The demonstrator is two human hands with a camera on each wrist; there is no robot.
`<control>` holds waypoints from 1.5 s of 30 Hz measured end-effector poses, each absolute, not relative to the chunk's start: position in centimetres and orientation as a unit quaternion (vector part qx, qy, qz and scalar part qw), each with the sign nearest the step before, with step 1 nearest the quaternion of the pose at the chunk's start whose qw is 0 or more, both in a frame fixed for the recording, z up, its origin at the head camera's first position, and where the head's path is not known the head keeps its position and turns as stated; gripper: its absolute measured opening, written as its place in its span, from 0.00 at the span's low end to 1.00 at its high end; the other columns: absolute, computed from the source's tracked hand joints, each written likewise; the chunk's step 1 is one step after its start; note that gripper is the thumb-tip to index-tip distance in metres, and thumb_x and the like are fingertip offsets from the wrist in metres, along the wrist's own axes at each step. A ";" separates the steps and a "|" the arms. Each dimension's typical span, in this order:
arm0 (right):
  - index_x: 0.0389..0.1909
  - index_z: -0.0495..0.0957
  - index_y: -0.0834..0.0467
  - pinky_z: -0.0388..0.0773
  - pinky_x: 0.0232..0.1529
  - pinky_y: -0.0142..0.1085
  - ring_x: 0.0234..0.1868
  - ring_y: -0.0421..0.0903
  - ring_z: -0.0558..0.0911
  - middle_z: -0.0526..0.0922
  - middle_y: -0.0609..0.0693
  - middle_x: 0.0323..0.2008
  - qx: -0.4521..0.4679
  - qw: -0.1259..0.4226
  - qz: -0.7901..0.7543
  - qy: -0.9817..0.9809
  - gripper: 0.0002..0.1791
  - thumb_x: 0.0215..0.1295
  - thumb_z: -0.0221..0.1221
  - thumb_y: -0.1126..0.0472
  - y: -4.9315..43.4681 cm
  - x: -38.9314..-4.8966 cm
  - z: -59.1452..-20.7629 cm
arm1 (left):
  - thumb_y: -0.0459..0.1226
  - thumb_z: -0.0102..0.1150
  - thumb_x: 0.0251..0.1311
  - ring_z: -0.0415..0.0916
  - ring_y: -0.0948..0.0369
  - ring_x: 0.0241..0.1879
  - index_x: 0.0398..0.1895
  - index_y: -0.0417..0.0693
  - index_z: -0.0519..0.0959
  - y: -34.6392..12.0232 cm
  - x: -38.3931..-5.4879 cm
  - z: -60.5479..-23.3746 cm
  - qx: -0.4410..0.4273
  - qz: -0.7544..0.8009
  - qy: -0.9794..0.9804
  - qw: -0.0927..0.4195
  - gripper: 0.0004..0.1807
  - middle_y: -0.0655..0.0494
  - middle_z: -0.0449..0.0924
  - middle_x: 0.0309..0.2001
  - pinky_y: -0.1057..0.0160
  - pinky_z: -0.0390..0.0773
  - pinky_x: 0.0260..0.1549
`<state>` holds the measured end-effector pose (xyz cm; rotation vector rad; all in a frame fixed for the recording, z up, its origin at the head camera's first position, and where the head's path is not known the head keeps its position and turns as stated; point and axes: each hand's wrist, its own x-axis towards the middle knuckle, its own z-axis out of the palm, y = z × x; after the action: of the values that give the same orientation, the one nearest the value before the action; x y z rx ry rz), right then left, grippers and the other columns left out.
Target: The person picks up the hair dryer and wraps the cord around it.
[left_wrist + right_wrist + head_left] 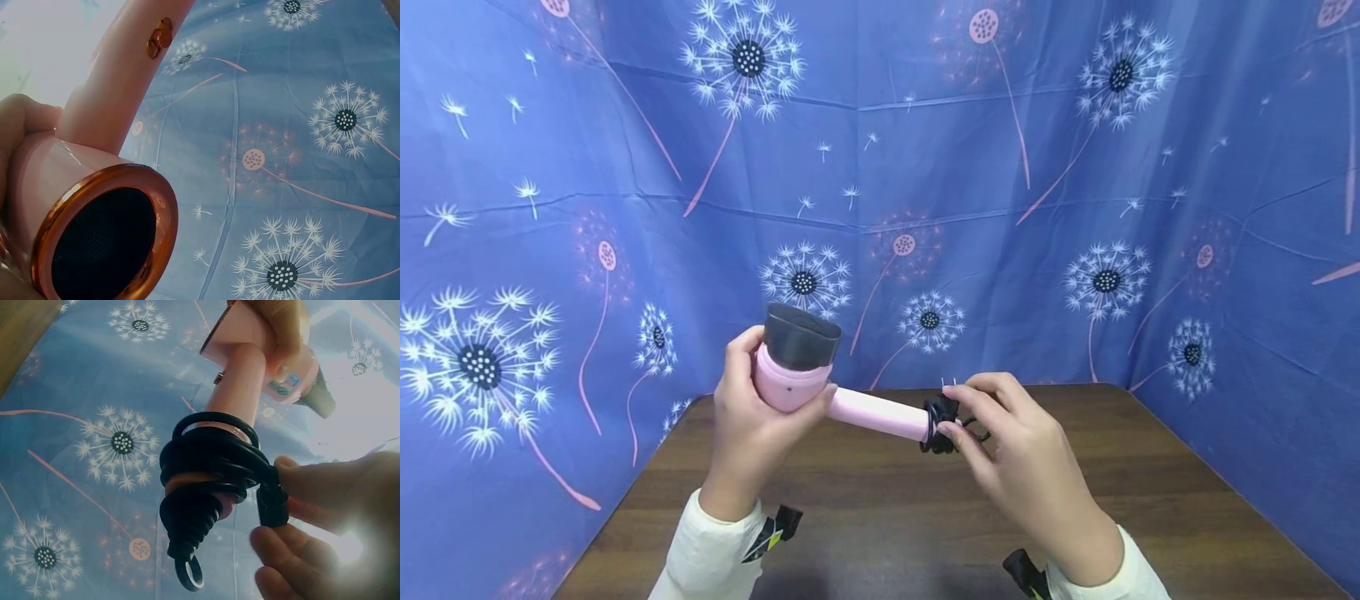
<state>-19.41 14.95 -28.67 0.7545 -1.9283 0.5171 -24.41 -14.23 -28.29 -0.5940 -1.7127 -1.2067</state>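
A pink hair dryer (pixel 880 414) with a black nozzle (pixel 802 337) is held up over the table. My left hand (pixel 748 433) grips its head, thumb and fingers wrapped around the barrel. The handle points right. A black cord (pixel 209 453) is wound around the handle's end. With thumb and fingers, my right hand (pixel 1033 458) pinches the black plug (pixel 272 507) beside these coils; its two prongs point up in the head view. In the left wrist view, a copper-coloured ring (pixel 166 219) surrounds the dryer's dark rear opening, and a copper switch (pixel 160 39) sits on the handle.
A brown wooden table (pixel 880 517) lies below both hands. Blue cloth (pixel 865 167) printed with dandelions hangs behind the table and along its sides. Black wrist cameras (pixel 788 521) are strapped over the white sleeves (pixel 707 554).
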 end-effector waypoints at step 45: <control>0.28 0.79 0.45 0.61 0.18 0.33 0.18 0.36 0.64 0.72 0.40 0.23 0.203 0.400 0.123 -0.885 0.18 0.62 0.68 0.37 20.2 -25.6 -36.9 | 0.47 0.76 0.51 0.70 0.49 0.66 0.66 0.39 0.71 -12.4 -25.3 -30.7 -0.289 -0.292 -0.813 0.413 0.41 0.45 0.73 0.65 0.38 0.70 0.61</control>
<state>-25.64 20.24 -36.90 0.5126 -2.2404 0.3117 -25.32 -12.40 -30.69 -0.7257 -2.0446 -0.7344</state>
